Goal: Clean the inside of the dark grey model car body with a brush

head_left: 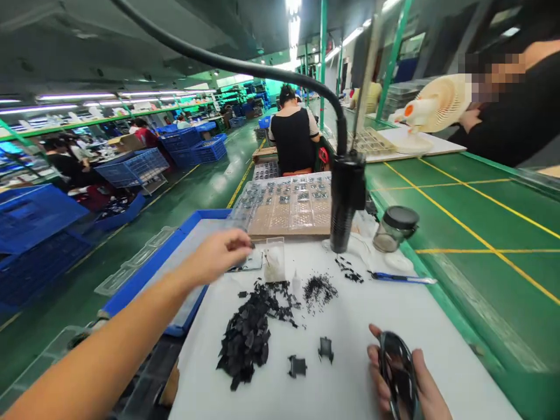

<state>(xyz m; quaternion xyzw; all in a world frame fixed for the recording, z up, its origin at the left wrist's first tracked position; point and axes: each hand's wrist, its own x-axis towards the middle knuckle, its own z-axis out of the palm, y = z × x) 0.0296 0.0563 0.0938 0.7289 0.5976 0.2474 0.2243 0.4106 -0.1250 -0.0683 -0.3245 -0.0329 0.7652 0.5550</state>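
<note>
My left hand [221, 254] is stretched over the far left of the white work board, thumb and fingers closed together. A dark speck shows at its fingertips, too small to name. My right hand [425, 385] grips a glossy black oval piece with a curved, shiny face [399, 370] at the front right. Between the hands lie a heap of flat black pieces [245, 341], a scatter of tiny black parts [320, 290] and two separate black brackets, one nearer [298, 366] and one farther [325, 349]. Close to my left hand stands a small clear box [275, 262].
A black cylindrical device [345, 201] on a thick hose hangs over the board. Behind it are clear compartment trays [291, 201]. To the right lie a blue cutter [402, 278], a lidded jar [395, 228] and the green conveyor [481, 216]. A blue crate [131, 286] stands left.
</note>
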